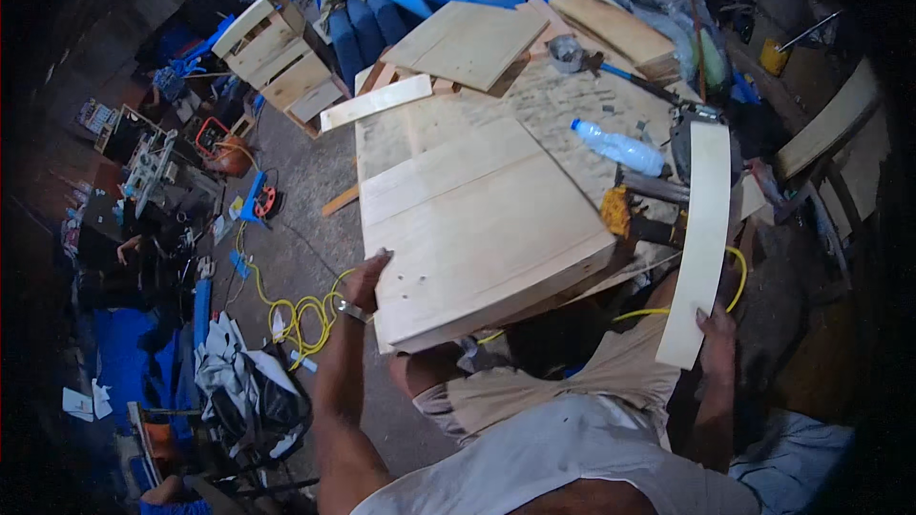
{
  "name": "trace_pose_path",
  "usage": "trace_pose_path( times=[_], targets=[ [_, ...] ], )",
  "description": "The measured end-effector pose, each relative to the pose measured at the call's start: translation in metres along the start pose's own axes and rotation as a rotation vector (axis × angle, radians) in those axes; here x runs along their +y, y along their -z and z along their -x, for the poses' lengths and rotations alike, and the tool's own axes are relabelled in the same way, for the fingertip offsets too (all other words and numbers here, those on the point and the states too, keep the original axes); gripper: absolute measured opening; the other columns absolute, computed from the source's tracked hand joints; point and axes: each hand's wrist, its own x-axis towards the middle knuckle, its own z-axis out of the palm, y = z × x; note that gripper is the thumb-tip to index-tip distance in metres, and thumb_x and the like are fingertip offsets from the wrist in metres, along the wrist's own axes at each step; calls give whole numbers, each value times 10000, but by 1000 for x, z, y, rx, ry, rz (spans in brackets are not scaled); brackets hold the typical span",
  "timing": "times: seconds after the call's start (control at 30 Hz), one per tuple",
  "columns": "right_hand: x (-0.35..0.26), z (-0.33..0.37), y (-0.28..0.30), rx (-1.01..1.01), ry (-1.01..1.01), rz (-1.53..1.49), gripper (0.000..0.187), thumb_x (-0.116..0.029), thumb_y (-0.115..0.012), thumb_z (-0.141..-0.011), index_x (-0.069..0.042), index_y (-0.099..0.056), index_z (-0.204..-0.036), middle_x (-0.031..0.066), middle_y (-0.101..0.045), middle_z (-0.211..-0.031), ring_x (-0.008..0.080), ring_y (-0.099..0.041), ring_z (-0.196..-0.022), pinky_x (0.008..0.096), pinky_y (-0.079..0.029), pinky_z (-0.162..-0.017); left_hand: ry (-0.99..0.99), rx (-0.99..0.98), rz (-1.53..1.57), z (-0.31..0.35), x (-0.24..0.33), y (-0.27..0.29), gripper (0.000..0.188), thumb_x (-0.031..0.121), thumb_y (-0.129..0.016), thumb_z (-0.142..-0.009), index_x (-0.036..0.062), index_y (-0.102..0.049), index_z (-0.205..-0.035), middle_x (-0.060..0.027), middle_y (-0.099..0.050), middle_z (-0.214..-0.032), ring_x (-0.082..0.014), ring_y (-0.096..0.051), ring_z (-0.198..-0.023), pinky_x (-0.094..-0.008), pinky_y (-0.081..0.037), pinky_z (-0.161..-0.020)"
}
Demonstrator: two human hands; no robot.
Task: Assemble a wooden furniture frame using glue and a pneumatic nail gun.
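A pale wooden box-like piece (pixel 477 219) lies flat side up at the near edge of the worktable, its thick side facing me. My left hand (pixel 366 283) grips its left edge, with the thumb on top and the other fingers hidden beneath. On the right, my right hand (pixel 718 332) holds the lower end of a long, narrow, pale wooden board (pixel 699 243), which stands out away from me, apart from the box. Between box and board lies a yellow and black power tool (pixel 644 219), partly covered by the board.
On the worktable (pixel 553 100) are a clear plastic bottle (pixel 618 146), a metal cup (pixel 566 53), a square wooden panel (pixel 468 43) and a short wooden strip (pixel 377 103). A yellow cord (pixel 310 319) coils on the floor at left, near a wooden frame (pixel 277 62) farther back.
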Motion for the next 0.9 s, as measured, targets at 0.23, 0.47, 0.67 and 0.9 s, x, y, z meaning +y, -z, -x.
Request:
trace_pose_path(
  times=[0.23, 0.47, 0.67, 0.9],
  targets=[
    [-5, -38, -40, -172, 109, -90, 389, -118, -591, -922, 34, -576, -1281, 92, -659, -1125, 170, -612, -1024, 319, -473, -925, -319, 307, 89, 85, -46, -37, 470, 283, -624, -913, -27, -565, -1261, -95, -632, -1199, -215, -611, -1061, -360, -484, -953],
    [0, -37, -25, -280, 141, -167, 407, -141, -628, -904, 26, -584, -1272, 92, -656, -1136, 167, -618, -1014, 341, -487, -916, -554, 340, 371, 169, -30, -35, 595, 260, -500, -919, -63, -395, -1407, -223, -558, -1340, -369, -600, -1162, -486, -469, -1028],
    [12, -43, -41, -322, 65, -259, 401, -117, -617, -902, 32, -573, -1272, 98, -657, -1140, 172, -619, -1030, 333, -470, -942, -544, 614, 445, 128, -50, -77, 420, 287, -527, -936, -22, -571, -1217, -155, -644, -1171, -282, -637, -1042, -428, -504, -935],
    [-3, -36, -38, -293, 93, -214, 418, -102, -610, -869, 35, -581, -1263, 92, -651, -1158, 198, -605, -1050, 336, -438, -975, -625, 266, 1028, -71, -40, -263, 240, 240, -567, -975, 22, -632, -1051, -101, -668, -1011, -215, -650, -893, -322, -580, -730]
  ],
)
